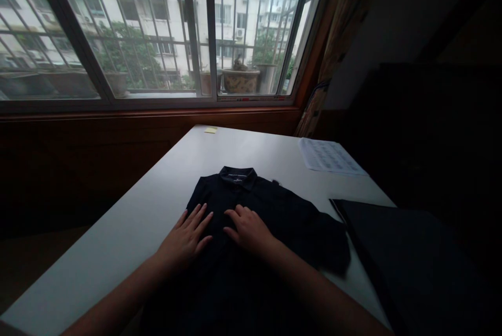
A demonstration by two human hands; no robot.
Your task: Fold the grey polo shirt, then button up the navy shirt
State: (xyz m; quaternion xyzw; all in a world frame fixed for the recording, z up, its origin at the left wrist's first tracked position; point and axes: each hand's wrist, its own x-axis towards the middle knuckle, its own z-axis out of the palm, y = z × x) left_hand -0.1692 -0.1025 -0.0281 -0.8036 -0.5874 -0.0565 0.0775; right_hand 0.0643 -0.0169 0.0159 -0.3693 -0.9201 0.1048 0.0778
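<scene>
A dark navy collared shirt (274, 210) lies on the white table (157, 189), its collar pointing at the window. Its right-hand sleeve stretches out across the table, while on the left side no sleeve shows spread out. My left hand (188, 239) rests flat on the left part of the chest, fingers spread. On the other side of the front, my right hand (249, 226) lies on the cloth with fingers bent and thumb apart; I see nothing held in it. The shirt's lower part fades into shadow between my forearms.
Along the table's right edge lies a dark flat item (411, 252), its kind unclear. Printed sheets (331, 157) sit at the far right, and a yellow sticky note (210, 130) at the far edge. Beyond stands a barred window (157, 27). A small object (276, 183) peeks out behind the shoulder.
</scene>
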